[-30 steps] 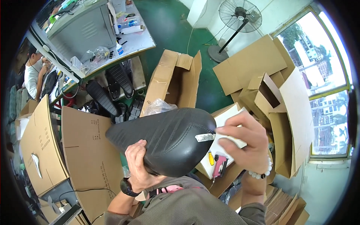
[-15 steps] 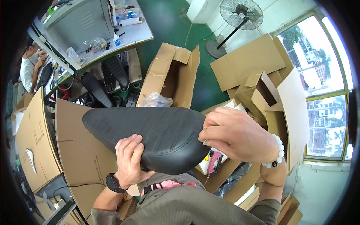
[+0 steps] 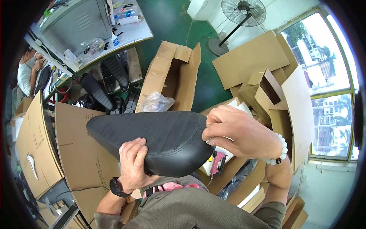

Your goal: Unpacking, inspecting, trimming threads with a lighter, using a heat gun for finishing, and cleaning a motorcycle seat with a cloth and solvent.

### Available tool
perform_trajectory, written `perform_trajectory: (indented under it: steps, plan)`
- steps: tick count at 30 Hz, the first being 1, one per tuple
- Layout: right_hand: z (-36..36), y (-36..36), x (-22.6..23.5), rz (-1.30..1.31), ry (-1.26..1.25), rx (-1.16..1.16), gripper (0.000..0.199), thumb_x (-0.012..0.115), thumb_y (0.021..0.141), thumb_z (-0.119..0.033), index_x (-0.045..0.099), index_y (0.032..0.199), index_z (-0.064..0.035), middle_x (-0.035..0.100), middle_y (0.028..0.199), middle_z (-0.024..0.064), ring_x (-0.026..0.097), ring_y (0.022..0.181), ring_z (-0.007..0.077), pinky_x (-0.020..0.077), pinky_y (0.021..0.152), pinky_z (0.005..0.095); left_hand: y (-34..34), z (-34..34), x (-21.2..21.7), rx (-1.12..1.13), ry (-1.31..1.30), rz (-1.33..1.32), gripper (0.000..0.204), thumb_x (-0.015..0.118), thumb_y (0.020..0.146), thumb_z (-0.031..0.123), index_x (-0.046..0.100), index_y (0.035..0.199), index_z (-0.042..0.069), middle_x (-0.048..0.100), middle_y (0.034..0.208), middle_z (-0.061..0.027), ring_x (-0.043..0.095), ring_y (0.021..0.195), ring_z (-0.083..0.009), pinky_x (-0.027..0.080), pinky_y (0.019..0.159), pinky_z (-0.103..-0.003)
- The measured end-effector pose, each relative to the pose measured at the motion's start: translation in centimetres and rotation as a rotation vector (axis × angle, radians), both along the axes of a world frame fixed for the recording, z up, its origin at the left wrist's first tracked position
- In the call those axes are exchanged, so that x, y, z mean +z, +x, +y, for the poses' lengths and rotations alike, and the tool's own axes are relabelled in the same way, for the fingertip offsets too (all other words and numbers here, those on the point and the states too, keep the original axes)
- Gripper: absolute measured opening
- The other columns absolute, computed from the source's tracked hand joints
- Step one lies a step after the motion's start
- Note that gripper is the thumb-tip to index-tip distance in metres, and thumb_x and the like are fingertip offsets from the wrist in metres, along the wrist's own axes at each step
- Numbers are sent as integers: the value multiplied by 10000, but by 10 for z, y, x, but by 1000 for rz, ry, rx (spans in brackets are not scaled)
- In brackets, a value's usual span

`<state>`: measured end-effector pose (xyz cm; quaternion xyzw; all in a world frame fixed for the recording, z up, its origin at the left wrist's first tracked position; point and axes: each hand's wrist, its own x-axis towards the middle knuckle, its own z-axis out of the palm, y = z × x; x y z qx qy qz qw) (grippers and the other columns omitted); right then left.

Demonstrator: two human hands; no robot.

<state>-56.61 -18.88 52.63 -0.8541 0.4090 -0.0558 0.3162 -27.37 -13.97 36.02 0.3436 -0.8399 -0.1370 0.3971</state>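
Observation:
A long black motorcycle seat (image 3: 160, 131) with stitched cross ribs lies across in front of me, its narrow end to the left and its broad rounded end to the right. My left hand (image 3: 133, 160) grips its near side, thumb and fingers over the edge. Up against the broad end, my right hand (image 3: 234, 131) is closed in a pinch. A tiny whitish bit shows at its fingertips, too small to name. Below that hand, a pink-and-black tool (image 3: 218, 162) rests by the open cartons.
An open carton (image 3: 158, 72) with a clear plastic bag (image 3: 156, 102) stands beyond the seat. Cardboard boxes (image 3: 253, 61) are stacked at right, below a window. Other black seats (image 3: 97, 91) lie under the workbench (image 3: 141, 32). A pedestal fan (image 3: 244, 13) stands behind; a person (image 3: 26, 72) sits far left.
The view has shifted slightly. The seat has tilted a little, with its narrow end slightly lower. Both hands keep their places on and against it.

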Motion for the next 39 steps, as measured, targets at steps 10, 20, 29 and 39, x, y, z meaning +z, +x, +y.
perform_trajectory:
  steps: [10, 20, 29, 39]
  plan:
    - [4, 0, -10, -36, -44, -50, 28, 640, 857, -78, 625, 882, -75, 507, 869, 73, 499, 856, 259, 406, 772, 357, 3, 0, -2, -21, 8, -18, 945, 892, 569, 337, 414, 1311, -2, 525, 1230, -225, 554, 1075, -387, 409, 896, -533]
    - [1, 0, -13, -56, 52, -73, 45, 665, 834, -55, 640, 864, -78, 520, 857, 74, 507, 847, 262, 412, 774, 366, 3, 3, 0, 1, -2, -54, 928, 886, 575, 347, 423, 1296, -10, 535, 1213, -233, 556, 1075, -388, 415, 894, -532]
    - [-1, -1, -10, -41, -13, 9, 87, 681, 821, -56, 640, 897, -70, 526, 876, 72, 507, 854, 270, 411, 776, 369, 3, 3, -1, 2, 12, -47, 903, 878, 587, 343, 431, 1279, -27, 534, 1202, -241, 556, 1075, -392, 419, 891, -534]
    - [2, 2, -13, -81, 51, -173, 81, 681, 834, -70, 649, 910, -65, 521, 865, 71, 507, 857, 264, 411, 783, 363, -1, 4, -2, 24, 19, -22, 883, 870, 582, 305, 436, 1279, -20, 536, 1195, -240, 564, 1058, -394, 423, 884, -532]
